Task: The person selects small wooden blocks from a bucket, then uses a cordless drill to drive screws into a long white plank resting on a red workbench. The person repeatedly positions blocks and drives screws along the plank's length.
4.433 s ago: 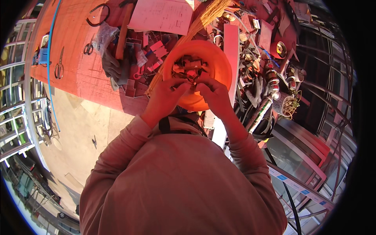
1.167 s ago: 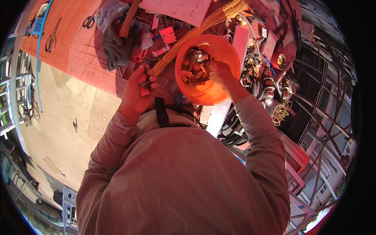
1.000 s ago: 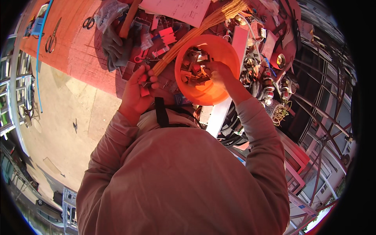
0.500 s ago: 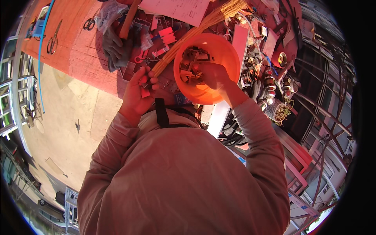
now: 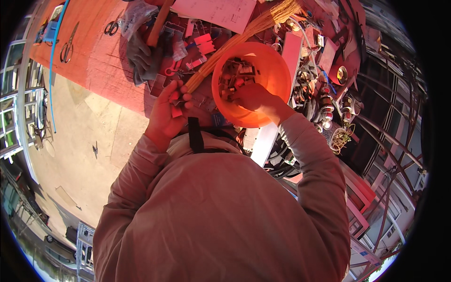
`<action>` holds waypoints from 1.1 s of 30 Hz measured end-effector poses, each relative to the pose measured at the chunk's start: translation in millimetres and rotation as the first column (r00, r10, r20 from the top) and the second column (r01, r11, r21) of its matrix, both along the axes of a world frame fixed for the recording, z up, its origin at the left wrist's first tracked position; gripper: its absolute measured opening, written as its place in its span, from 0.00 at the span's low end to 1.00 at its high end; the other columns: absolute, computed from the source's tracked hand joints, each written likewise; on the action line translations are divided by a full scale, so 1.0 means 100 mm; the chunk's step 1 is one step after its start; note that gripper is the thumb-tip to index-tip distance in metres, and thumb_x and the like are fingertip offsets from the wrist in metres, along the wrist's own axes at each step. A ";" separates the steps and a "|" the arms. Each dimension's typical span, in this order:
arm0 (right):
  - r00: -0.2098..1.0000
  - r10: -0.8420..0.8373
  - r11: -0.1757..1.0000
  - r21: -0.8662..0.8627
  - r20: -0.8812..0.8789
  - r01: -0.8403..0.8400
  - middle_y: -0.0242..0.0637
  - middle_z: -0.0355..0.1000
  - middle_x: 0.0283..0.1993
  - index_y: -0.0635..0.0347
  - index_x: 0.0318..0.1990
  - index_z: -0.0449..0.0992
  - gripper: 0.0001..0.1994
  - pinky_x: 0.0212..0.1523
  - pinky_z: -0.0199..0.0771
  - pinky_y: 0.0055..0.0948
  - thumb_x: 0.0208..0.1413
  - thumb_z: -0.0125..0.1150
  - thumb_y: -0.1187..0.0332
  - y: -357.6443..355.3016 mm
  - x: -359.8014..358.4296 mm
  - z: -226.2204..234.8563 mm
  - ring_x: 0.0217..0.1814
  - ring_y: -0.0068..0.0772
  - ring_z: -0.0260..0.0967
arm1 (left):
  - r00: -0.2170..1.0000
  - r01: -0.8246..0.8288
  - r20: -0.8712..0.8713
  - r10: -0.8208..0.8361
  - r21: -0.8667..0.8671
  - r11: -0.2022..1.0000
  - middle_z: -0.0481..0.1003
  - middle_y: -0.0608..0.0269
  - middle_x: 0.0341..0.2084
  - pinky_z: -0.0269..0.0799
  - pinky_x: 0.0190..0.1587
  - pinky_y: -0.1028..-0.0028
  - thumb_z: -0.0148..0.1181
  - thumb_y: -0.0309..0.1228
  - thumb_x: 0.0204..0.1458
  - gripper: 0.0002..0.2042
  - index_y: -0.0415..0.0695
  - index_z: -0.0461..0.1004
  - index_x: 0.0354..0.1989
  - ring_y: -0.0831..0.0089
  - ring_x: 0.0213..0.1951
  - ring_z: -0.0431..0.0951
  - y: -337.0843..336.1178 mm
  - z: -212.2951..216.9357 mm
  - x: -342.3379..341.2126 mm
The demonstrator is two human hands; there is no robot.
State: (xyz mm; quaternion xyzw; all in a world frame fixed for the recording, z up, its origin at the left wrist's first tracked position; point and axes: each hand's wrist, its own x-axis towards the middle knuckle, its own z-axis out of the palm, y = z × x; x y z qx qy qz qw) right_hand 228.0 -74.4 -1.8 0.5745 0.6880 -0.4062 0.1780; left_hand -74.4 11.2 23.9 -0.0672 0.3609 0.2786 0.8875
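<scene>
From where I stand, the person's left hand point(image 5: 170, 105) is turned palm up just left of the bucket, its fingers curled loosely over a few small flat pieces point(image 5: 176, 112); one reddish corner pokes out below the fingers. The right hand point(image 5: 256, 98) reaches down inside the orange bucket point(image 5: 276, 70), fingers bent toward the heap of loose bits point(image 5: 239, 70) at the bottom. Its fingertips are down among those bits and partly hidden, so I can't tell whether they pinch one or merely touch the pile. The bucket sits near the edge of the red-lit surface point(image 5: 101, 66), with a straw-coloured bundle point(image 5: 244, 40) slanting along its left side. Dark gloves point(image 5: 141, 58) lie beyond the left hand.

As for writing, the sheet of paper point(image 5: 218, 11) at the far side carries faint lines of marks, too small to read from here. A bluish packet point(image 5: 220, 119) by the bucket's near left side seems to bear print, equally illegible. I can't make out any label on the bucket.
</scene>
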 end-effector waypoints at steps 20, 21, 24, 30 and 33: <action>0.963 -0.237 0.936 0.235 -0.126 0.261 0.38 0.82 0.41 0.48 0.40 0.86 0.12 0.49 0.80 0.41 0.60 0.61 0.56 0.03 -0.14 -0.05 0.45 0.47 0.80 | 0.996 0.034 -0.086 -0.035 -0.013 0.999 0.78 0.66 0.36 0.78 0.37 0.71 0.61 0.35 0.67 0.09 0.46 0.76 0.49 0.71 0.37 0.79 -0.02 0.09 0.06; 0.935 -0.318 0.923 0.175 -0.160 0.344 0.38 0.82 0.40 0.50 0.40 0.85 0.11 0.47 0.80 0.40 0.61 0.61 0.57 0.05 -0.12 0.02 0.43 0.45 0.80 | 0.994 0.038 -0.103 -0.037 0.012 0.999 0.78 0.66 0.37 0.78 0.37 0.71 0.61 0.35 0.68 0.09 0.46 0.76 0.50 0.71 0.37 0.79 -0.02 0.11 0.06; 0.688 -0.638 0.755 -0.105 -0.346 0.647 0.35 0.79 0.34 0.57 0.39 0.82 0.11 0.39 0.77 0.36 0.64 0.61 0.60 0.11 -0.10 0.25 0.37 0.38 0.79 | 0.985 0.083 -0.154 -0.077 0.034 0.996 0.80 0.66 0.39 0.76 0.36 0.72 0.59 0.34 0.68 0.11 0.47 0.77 0.55 0.73 0.39 0.80 -0.01 0.19 0.05; 0.142 -0.828 0.462 -0.518 -0.542 0.720 0.29 0.72 0.27 0.62 0.41 0.76 0.08 0.24 0.65 0.23 0.68 0.59 0.66 -0.05 -0.26 0.80 0.24 0.19 0.67 | 0.909 0.399 -0.239 -0.341 0.265 0.878 0.79 0.70 0.37 0.75 0.35 0.75 0.61 0.35 0.68 0.13 0.45 0.77 0.57 0.80 0.35 0.78 -0.05 0.39 0.18; -0.037 -0.796 0.443 -0.622 -0.605 0.645 0.29 0.71 0.27 0.60 0.43 0.75 0.07 0.24 0.64 0.21 0.69 0.57 0.66 -0.10 -0.46 0.97 0.23 0.18 0.65 | 0.855 0.516 -0.275 -0.439 0.371 0.772 0.78 0.72 0.37 0.73 0.35 0.78 0.62 0.34 0.67 0.17 0.43 0.77 0.61 0.83 0.33 0.76 -0.08 0.54 0.29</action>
